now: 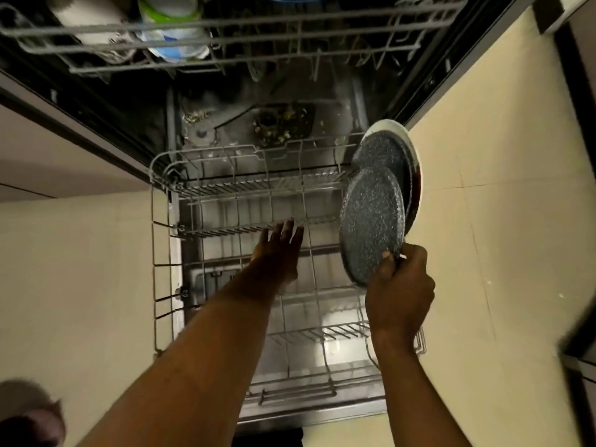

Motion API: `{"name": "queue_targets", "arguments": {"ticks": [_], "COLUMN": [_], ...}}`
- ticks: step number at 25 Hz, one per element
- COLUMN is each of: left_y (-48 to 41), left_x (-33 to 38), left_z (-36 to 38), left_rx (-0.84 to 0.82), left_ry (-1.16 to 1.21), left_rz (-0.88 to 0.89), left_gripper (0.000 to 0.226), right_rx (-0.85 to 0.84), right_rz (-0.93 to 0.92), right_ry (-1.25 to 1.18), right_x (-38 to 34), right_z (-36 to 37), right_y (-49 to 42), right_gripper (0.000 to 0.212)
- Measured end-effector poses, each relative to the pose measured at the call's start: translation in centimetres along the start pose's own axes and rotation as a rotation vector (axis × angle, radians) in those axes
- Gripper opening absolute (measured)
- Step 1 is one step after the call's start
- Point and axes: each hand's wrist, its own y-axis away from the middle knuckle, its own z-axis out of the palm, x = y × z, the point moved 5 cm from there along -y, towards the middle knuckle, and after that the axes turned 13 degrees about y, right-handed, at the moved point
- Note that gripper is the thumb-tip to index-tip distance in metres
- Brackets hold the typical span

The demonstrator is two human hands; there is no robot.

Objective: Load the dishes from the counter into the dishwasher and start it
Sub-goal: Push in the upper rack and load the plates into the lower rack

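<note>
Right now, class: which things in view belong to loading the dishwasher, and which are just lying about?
Job: right hand gripping speckled plate; left hand over lower rack; second speckled plate; white plate.
Lying about: floor tiles; blurred dark shape, lower left.

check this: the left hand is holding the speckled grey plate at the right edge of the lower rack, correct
Not quite. It is the right hand, not the left, that is holding the speckled grey plate at the right edge of the lower rack. The left hand reaches open over the rack. The head view shows this.
</note>
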Motion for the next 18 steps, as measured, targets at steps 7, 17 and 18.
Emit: {"name": "queue_targets", "arguments": {"ticks": [7, 17, 18], "left_y": [-2.6, -2.9, -3.0], "left_x": [0.8, 0.4, 0.4], "left_z": [0.4, -0.4, -0.4], "left_rx": [-0.018, -0.017, -0.018], "left_ry": [0.024, 0.127, 0.123], "left_rz": [-0.022, 0.026, 0.026], "left_gripper": [0.098, 0.105, 0.105], "right_rx": [0.178, 0.201, 0.192], "right_rz": [-0.134, -0.101, -0.106], "right_ry": [0.026, 0.023, 0.038], "right_x": [-1.3, -2.8, -2.9], "right_z": [0.1, -0.2, -0.1], "right_y": [-2.2, -4.7, -5.0], "right_gripper": [0.013, 0.014, 0.013]}}
